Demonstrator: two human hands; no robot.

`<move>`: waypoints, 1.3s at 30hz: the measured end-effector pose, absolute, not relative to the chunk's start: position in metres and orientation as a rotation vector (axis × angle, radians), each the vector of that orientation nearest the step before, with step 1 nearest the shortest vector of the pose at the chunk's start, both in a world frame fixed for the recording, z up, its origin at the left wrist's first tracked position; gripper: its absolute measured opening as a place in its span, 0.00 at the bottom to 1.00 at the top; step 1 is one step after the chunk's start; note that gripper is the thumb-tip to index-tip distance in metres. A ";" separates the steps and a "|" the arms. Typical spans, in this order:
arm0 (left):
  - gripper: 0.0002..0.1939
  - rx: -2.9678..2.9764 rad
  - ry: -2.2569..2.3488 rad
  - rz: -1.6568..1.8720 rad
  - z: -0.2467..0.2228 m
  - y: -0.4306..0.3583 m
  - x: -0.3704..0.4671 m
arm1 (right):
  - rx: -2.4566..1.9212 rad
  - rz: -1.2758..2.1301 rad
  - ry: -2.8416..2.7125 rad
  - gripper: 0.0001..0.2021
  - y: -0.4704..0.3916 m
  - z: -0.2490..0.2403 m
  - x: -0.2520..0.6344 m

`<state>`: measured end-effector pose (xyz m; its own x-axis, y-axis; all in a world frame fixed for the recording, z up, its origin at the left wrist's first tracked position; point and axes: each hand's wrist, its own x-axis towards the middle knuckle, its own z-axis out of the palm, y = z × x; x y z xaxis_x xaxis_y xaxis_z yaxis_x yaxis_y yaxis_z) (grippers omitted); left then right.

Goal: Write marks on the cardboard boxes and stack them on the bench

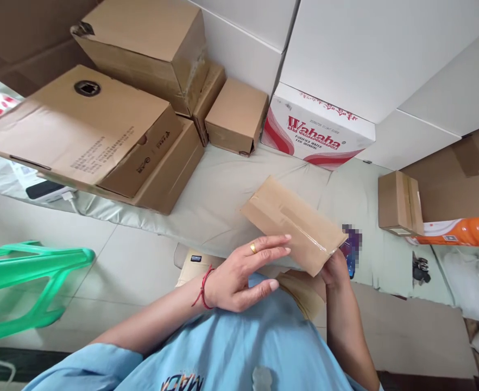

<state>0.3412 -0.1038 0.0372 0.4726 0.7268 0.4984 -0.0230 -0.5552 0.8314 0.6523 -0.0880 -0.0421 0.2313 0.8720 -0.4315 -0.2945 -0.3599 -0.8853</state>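
I take this for a room in a home, though from my feed I cannot rule out a small storeroom. I see a pale tiled floor (113, 277), a green plastic stool (31, 265), smooth white panels (345, 54) like cupboard fronts, and a low surface draped in pale cloth (219, 190), where plain cardboard boxes (235, 114) sit near a drinking-water carton (316, 136) and an orange bottle (473, 233).
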 end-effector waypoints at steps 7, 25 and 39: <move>0.35 1.240 1.320 1.176 -0.019 -0.069 0.331 | -1.487 1.355 -0.473 0.20 -0.089 -0.048 0.658; 0.27 1.567 0.825 0.960 -0.004 -0.084 0.329 | -1.403 1.365 -0.280 0.16 -0.087 -0.052 0.668; 0.40 1.008 0.975 0.901 0.000 -0.099 0.319 | -1.404 1.170 -0.394 0.23 -0.085 -0.044 0.649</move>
<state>0.3186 -0.0986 0.0005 0.3046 0.9257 -0.2241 -0.1499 0.2790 0.9485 0.6486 -0.0850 -0.0443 0.4359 0.8029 -0.4067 -0.3935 -0.2364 -0.8884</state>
